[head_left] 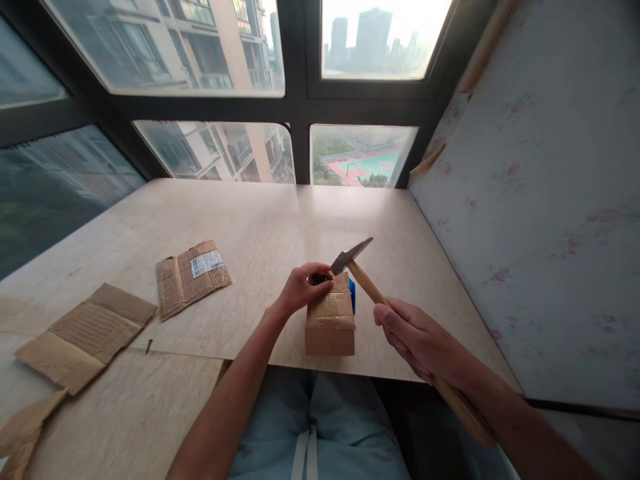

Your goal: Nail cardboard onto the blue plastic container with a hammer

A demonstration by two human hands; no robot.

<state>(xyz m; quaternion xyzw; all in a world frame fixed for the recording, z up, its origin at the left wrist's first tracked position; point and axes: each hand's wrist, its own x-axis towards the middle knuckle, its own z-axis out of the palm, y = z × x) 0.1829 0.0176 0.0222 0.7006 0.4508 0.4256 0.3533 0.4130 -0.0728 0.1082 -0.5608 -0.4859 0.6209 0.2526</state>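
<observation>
Pale wooden table [260, 227] set against dark-framed windows, patterned panel to the right. Small cardboard box [330, 320] near the front edge, a blue item [353, 295] showing just behind it. 2 flattened cardboard pieces [193, 277] [85, 333] lying well apart to the left, a loose nail [149, 346] between them and the front edge.

Left hand [300, 288] resting on the box's top far corner, fingertips pressed together on a small dark object [321, 277]; likely a nail, too small to confirm. Right hand [425, 343] wrapped closed around the wooden handle of a hammer [353, 255], grip set mid-handle, butt end trailing past the wrist.

Hammer head hovering just beside the left fingertips, nearly touching the pinched object.

Risks, as judged: fingertips in the strike path; a glancing blow likely to land on them. Thin cardboard top liable to cave under impact, tipping the pinched object sideways. Box unbraced near the edge, prone to sliding.
</observation>
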